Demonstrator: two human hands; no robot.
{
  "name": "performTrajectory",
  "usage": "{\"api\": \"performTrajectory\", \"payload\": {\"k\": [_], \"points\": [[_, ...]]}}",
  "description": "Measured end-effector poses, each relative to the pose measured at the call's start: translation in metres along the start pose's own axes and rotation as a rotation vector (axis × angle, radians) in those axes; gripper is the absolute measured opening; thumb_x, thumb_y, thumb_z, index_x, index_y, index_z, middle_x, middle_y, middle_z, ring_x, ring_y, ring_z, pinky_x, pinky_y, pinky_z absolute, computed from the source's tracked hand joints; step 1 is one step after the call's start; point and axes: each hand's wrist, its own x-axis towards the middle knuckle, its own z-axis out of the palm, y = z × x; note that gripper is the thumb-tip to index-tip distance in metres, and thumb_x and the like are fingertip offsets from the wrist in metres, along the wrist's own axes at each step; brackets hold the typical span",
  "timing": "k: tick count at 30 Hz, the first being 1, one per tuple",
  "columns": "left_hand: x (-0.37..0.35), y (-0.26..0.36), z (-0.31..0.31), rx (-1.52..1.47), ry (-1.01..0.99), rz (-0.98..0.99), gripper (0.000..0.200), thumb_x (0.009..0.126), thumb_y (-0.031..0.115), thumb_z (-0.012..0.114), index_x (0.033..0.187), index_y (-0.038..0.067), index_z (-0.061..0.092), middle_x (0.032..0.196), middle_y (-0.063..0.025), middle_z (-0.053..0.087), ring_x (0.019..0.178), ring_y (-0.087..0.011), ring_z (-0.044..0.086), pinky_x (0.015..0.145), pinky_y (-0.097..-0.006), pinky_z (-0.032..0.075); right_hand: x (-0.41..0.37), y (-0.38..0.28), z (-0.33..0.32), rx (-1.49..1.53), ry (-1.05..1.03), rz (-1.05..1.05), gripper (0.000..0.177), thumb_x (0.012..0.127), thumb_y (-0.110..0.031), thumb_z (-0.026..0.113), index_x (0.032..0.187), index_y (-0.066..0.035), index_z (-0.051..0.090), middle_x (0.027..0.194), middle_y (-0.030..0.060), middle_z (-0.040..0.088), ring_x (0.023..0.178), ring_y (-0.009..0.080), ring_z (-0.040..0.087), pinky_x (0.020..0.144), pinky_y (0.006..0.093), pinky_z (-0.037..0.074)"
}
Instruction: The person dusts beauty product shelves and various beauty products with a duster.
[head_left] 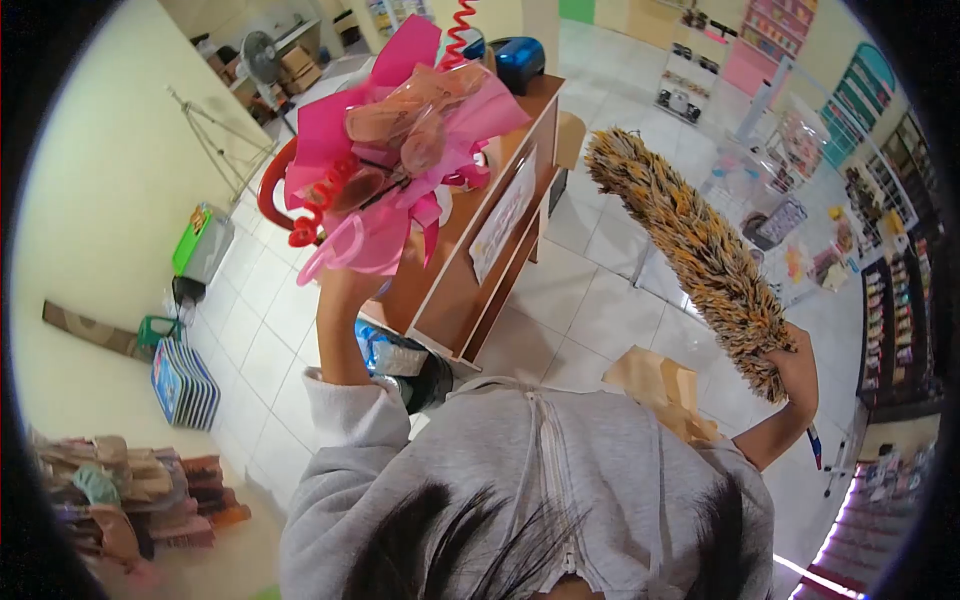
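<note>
The person's left hand [343, 283] is raised in front of the body and clenched around the base of a pink wrapped bouquet [400, 150]. Most of the hand is hidden under the pink paper and ribbon, so the fingers cannot be made out. The bouquet is held upright in the air, above the near end of a wooden tabletop [455, 275] and apart from it. Clear cellophane and a red curled ribbon [318, 200] sit on its front.

The right hand [797, 368] is closed around the handle of an orange-and-black feather duster [690, 240]. The duster slants up and away toward the middle of the view, well apart from the bouquet. A blue handle end [815, 447] sticks out below the fist.

Both arms come out of a grey zip hoodie [560, 470]. A blue box [520, 60] stands at the far end of the tabletop. A cardboard box [660, 385] lies on the tiled floor [580, 300] just in front of the person. A stack of blue trays [185, 380] leans by the left wall, near a green case [200, 238]. Stocked shelves [890, 320] line the right side, and a fan [262, 58] stands in the far corner.
</note>
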Motion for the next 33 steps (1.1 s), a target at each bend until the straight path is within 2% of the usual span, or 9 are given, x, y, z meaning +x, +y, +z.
{"api": "performTrajectory", "payload": {"k": [1, 5, 9, 16, 22, 25, 28, 30, 33], "points": [[0.000, 0.004, 0.001, -0.016, 0.005, -0.028, 0.030, 0.077, 0.023, 0.074, 0.098, 0.004, 0.063, 0.086, -0.0076, 0.066, 0.076, -0.0212, 0.062, 0.070, -0.0331, 0.049, 0.002, 0.000, 0.004, -0.010, 0.114, -0.013, 0.030, 0.064, 0.006, 0.058, 0.094, 0.008, 0.062, 0.083, 0.0062, 0.066, 0.075, 0.0138, 0.059, 0.072, 0.0275, 0.048], [0.002, -0.003, 0.010, 0.071, 0.116, -0.096, 0.032, 0.079, 0.023, 0.073, 0.104, 0.005, 0.062, 0.092, -0.0079, 0.066, 0.084, -0.0211, 0.061, 0.074, -0.0327, 0.049, 0.012, -0.012, 0.001, 0.016, -0.158, 0.015, 0.033, 0.063, 0.006, 0.060, 0.096, 0.008, 0.063, 0.084, 0.0056, 0.066, 0.075, 0.0138, 0.059, 0.072, 0.0270, 0.048], [0.010, -0.079, 0.042, 0.138, 0.063, 0.025, 0.050, 0.078, 0.036, 0.072, 0.119, 0.011, 0.058, 0.115, -0.0085, 0.062, 0.104, -0.0255, 0.058, 0.087, -0.0367, 0.047, 0.009, 0.003, -0.001, 0.045, -0.105, 0.006, 0.034, 0.062, 0.007, 0.061, 0.096, 0.008, 0.063, 0.085, 0.0060, 0.066, 0.075, 0.0136, 0.059, 0.073, 0.0269, 0.048], [0.040, -0.073, 0.025, -0.064, 0.028, 0.061, 0.046, 0.077, 0.032, 0.074, 0.114, 0.009, 0.060, 0.105, -0.0062, 0.063, 0.098, -0.0221, 0.059, 0.084, -0.0345, 0.047, 0.016, 0.010, -0.005, 0.025, -0.254, 0.015, 0.036, 0.062, 0.008, 0.061, 0.097, 0.008, 0.062, 0.086, 0.0065, 0.067, 0.076, 0.0141, 0.060, 0.073, 0.0268, 0.048], [0.049, -0.049, 0.013, -0.270, 0.077, -0.010, 0.042, 0.077, 0.029, 0.076, 0.110, 0.008, 0.061, 0.096, -0.0041, 0.064, 0.093, -0.0192, 0.059, 0.081, -0.0326, 0.047, 0.003, 0.007, 0.002, 0.093, -0.059, -0.003, 0.033, 0.061, 0.008, 0.061, 0.094, 0.007, 0.063, 0.085, 0.0061, 0.066, 0.076, 0.0142, 0.060, 0.074, 0.0277, 0.048], [0.053, -0.015, -0.010, -0.399, 0.096, -0.223, 0.039, 0.076, 0.029, 0.077, 0.106, 0.008, 0.063, 0.090, -0.0014, 0.064, 0.086, -0.0167, 0.060, 0.071, -0.0312, 0.049, -0.001, 0.029, 0.003, 0.239, 0.097, -0.015, 0.032, 0.061, 0.008, 0.062, 0.093, 0.006, 0.063, 0.085, 0.0056, 0.066, 0.076, 0.0140, 0.060, 0.075, 0.0283, 0.049], [0.057, -0.013, -0.021, -0.497, 0.195, -0.258, 0.031, 0.077, 0.025, 0.076, 0.099, 0.008, 0.063, 0.088, -0.0013, 0.063, 0.080, -0.0149, 0.059, 0.059, -0.0310, 0.047, 0.002, 0.037, -0.005, 0.219, -0.061, -0.073, 0.033, 0.060, 0.008, 0.063, 0.093, 0.007, 0.062, 0.085, 0.0042, 0.065, 0.077, 0.0132, 0.061, 0.075, 0.0285, 0.050], [0.055, -0.023, -0.027, -0.645, 0.256, -0.250, 0.026, 0.077, 0.023, 0.076, 0.094, 0.008, 0.062, 0.087, -0.0013, 0.062, 0.077, -0.0137, 0.058, 0.051, -0.0309, 0.043, -0.003, -0.010, 0.001, 0.150, -0.233, -0.034, 0.035, 0.057, 0.007, 0.064, 0.093, 0.006, 0.061, 0.087, 0.0032, 0.064, 0.079, 0.0115, 0.058, 0.075, 0.0270, 0.048], [0.044, -0.028, -0.041, -0.498, 0.261, -0.259, 0.029, 0.077, 0.021, 0.075, 0.099, 0.008, 0.061, 0.090, -0.0018, 0.062, 0.084, -0.0152, 0.058, 0.067, -0.0313, 0.045, 0.017, 0.012, -0.002, 0.087, -0.504, -0.088, 0.046, 0.056, 0.003, 0.067, 0.102, 0.004, 0.060, 0.094, 0.0049, 0.064, 0.085, 0.0113, 0.057, 0.077, 0.0257, 0.045]]}}
